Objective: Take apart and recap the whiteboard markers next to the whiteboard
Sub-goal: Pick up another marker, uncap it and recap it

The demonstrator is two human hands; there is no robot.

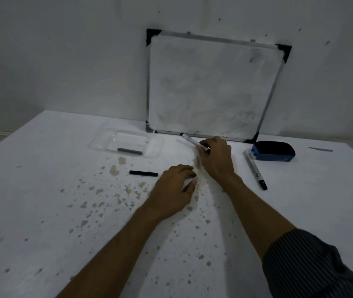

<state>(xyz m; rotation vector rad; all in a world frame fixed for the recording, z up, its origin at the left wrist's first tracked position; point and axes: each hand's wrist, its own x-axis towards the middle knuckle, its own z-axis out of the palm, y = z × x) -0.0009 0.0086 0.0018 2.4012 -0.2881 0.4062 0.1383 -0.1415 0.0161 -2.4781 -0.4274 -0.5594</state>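
The right hand (215, 157) grips an uncapped marker (190, 140). The left hand (176, 188) rests loosely open, empty. Recapping likely comes next: fetch the black cap (143, 173) nearby.

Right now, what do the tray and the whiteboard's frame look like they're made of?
The tray looks like thin clear plastic: the table shows through it and its rim catches glossy highlights. The whiteboard frame looks like silvery metal, probably aluminium, with a dull sheen; its corner caps look like matte black plastic.

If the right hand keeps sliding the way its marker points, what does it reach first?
Most likely the whiteboard: the marker in the right hand aims its tip at the board's bottom frame, with nothing visible between, though depth is unclear.
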